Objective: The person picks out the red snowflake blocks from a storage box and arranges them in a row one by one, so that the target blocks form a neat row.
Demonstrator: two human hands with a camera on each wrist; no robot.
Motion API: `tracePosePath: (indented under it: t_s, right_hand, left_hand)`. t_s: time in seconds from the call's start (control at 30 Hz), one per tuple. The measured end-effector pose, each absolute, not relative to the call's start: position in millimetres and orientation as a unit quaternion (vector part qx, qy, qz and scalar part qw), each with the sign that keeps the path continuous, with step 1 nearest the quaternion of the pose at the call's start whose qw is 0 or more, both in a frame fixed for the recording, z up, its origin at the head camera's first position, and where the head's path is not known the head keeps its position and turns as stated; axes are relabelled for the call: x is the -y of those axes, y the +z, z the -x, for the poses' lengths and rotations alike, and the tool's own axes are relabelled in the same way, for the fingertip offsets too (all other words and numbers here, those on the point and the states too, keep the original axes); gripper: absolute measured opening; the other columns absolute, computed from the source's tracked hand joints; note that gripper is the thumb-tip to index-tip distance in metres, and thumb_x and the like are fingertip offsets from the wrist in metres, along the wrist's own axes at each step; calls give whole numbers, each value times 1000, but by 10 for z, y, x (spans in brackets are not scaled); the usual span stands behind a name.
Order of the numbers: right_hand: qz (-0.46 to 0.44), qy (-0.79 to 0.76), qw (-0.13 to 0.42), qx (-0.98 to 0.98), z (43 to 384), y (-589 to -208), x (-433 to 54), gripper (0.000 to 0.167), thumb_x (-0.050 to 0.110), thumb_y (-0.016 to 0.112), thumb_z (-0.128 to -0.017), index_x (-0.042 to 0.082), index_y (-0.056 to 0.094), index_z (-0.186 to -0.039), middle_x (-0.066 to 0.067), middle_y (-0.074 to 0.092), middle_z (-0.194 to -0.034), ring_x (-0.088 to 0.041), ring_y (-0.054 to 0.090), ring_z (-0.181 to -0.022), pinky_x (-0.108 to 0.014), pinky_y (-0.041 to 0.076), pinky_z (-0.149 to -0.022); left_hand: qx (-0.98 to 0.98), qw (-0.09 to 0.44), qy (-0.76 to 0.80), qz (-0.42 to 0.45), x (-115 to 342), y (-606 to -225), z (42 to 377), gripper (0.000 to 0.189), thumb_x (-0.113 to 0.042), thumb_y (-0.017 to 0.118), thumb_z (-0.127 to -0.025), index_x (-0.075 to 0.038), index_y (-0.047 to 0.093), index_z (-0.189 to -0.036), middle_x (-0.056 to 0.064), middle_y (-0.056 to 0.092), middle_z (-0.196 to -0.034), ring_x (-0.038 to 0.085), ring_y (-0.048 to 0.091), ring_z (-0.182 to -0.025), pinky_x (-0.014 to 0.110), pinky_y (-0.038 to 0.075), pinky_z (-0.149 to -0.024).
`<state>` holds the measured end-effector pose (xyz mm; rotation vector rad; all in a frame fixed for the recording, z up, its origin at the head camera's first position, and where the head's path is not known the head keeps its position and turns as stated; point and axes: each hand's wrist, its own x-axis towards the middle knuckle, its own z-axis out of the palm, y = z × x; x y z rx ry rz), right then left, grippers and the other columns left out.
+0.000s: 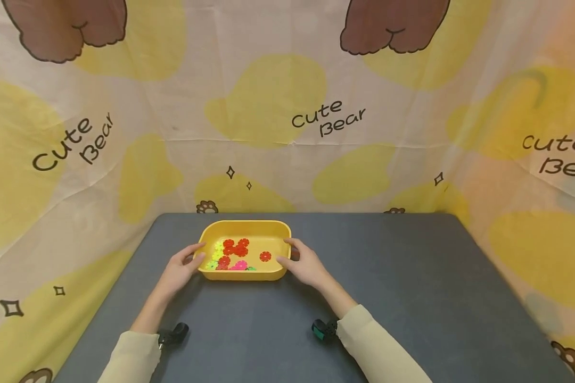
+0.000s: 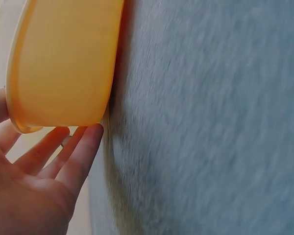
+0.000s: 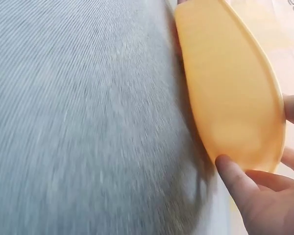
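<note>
A yellow plastic tray (image 1: 244, 276) with rounded corners is near the far side of the table, held between two hands. My left hand (image 1: 182, 267) grips its left end, thumb at the rim and fingertips against the outer wall. At the opposite end my right hand (image 1: 309, 264) holds it the same way. Inside lie several small flower-shaped plastic discs: red ones (image 1: 241, 250), yellow-green ones (image 1: 218, 254) and a pink one (image 1: 241, 265). A lone red disc (image 1: 265, 256) sits apart toward the right. Both wrist views show the tray's bottom edge close over the table.
The dark grey table (image 1: 402, 298) stretches out around the tray. Behind it and at both sides hangs a printed cloth (image 1: 268, 106) with yellow patches and "Cute Bear" lettering. A black strap device (image 1: 174, 334) is on the left wrist, and another one (image 1: 323, 330) on the right.
</note>
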<state>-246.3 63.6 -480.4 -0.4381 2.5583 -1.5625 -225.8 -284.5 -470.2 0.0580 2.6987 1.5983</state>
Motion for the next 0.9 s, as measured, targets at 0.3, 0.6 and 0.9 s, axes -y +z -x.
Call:
tracePosePath:
  t_s: [0.3, 0.6, 0.9]
  right_hand:
    - [117, -515, 53, -848, 2287, -4695, -867, 63, 35, 74, -93, 15, 50, -148, -10, 50, -150, -33, 56, -130, -50, 50, -101]
    - [110, -509, 41, -853, 2151, -4681, -1037, 61, 31, 75, -93, 13, 52, -146, -10, 54, -147, -34, 58, -127, -52, 50, -100]
    - [104, -497, 46, -860, 2019, -4733, -1229, 59, 29, 76, -92, 12, 54, -144, -10, 55, -145, -33, 60, -125, -50, 52, -98]
  left_hand:
    - [-852, 12, 523, -17, 2663, -4771, 2169, 51, -24, 61, -104, -3, 49, -149, 25, 42, -153, 38, 60, -121, 23, 54, -83]
    - [-857, 28, 515, -16, 2503, -4706, 2034, 53, -30, 63, -103, -8, 49, -149, 22, 40, -155, 38, 59, -124, 34, 53, -90]
    - [-869, 36, 492, -19, 2347, -4690, 1893, 54, -34, 65, -101, -13, 51, -148, 21, 39, -156, 39, 58, -126, 45, 52, -94]
